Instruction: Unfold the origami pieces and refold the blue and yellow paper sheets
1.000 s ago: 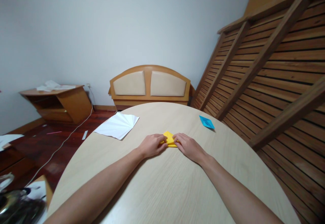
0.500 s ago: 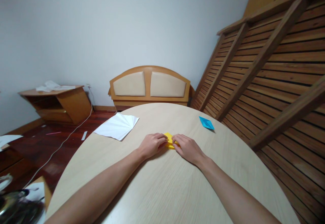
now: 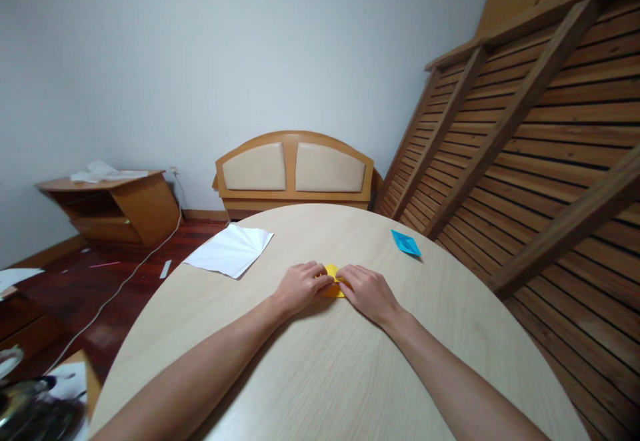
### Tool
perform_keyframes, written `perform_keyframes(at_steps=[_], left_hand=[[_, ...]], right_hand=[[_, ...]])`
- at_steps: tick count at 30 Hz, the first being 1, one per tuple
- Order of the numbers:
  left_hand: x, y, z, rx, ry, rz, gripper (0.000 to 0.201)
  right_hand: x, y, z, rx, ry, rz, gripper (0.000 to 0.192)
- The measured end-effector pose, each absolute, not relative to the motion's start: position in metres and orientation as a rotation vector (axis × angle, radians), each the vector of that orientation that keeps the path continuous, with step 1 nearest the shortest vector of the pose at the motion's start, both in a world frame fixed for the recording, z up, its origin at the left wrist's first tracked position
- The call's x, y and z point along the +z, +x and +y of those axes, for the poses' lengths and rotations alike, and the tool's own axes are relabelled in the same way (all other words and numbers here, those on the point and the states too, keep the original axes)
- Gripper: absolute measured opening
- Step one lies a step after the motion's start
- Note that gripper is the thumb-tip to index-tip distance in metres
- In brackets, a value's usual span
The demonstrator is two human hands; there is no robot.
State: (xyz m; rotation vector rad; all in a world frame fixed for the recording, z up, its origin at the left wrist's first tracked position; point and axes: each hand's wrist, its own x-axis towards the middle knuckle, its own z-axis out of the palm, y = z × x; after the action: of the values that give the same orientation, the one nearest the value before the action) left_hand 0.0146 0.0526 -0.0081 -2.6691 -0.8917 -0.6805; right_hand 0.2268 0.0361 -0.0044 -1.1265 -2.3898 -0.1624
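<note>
I am pressing my left hand point(image 3: 300, 285) and my right hand point(image 3: 367, 289) down on the yellow paper point(image 3: 334, 275), fingertips of both meeting over it, so that only a small wedge of yellow is showing between them. Neither hand is closed around the paper; both are lying flattened on it, pinning it against the table point(image 3: 320, 374). The paper is sitting flat, near the middle of the table and a little toward its far edge.

Judging by how small and compact the yellow piece is looking, I am reckoning several folds are already made and I am creasing another one now. I cannot tell what shape it has under my fingers, nor how many folds are left.

To the right of the yellow paper and farther back, well apart from it, a blue folded paper point(image 3: 406, 243) is lying on the table, seemingly a finished piece. To the left of the yellow paper, near the table's edge, a white creased sheet point(image 3: 231, 249) is lying open, untouched. Beyond the table, straight behind the yellow paper, a wooden headboard point(image 3: 295, 171) is standing against the wall.
</note>
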Motion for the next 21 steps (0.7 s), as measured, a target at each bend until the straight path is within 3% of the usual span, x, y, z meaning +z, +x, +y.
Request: perform_keyframes(at_steps=[9, 21], left_hand=[[-0.0109, 0.0174, 0.0530, -0.875, -2.584, -0.828, 0.019], [-0.0109, 0.0132, 0.0523, -1.259, -2.573, -0.945, 0.023]], right_hand=[[-0.0073, 0.2298, 0.0368, -0.164, -1.114, -2.305, 0.014], [-0.0118, 0.2363, 0.0425, 0.171, -1.188, -1.916, 0.011]])
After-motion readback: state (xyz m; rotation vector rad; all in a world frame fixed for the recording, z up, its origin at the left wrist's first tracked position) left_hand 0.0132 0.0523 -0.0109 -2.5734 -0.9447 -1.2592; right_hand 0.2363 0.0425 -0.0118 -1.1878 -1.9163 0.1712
